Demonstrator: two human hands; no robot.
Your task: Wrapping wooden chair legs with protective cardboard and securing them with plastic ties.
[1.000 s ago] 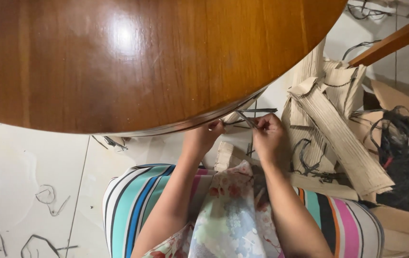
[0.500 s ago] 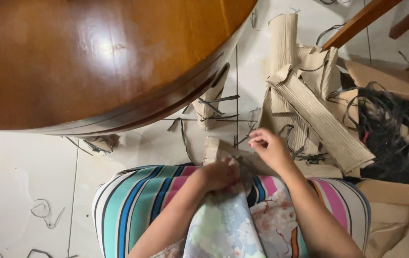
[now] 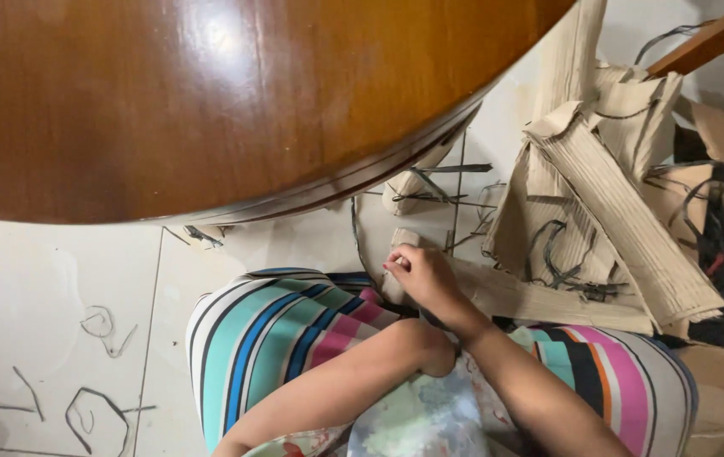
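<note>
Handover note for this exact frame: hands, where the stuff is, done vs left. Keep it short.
Right hand: fingers curled on the near end of a long cardboard strip lying on the floor in front of the knees; grip looks closed, not certain.
Left hand: hidden in the lap; only the left forearm shows.
Things: heap of corrugated cardboard pieces to the right, with dark straps tangled among them. More loose strap bits on the white tiles at left. Round wooden table overhead.
Done: some straps already lie loose.
Left: straps still tangled in the heap.
</note>
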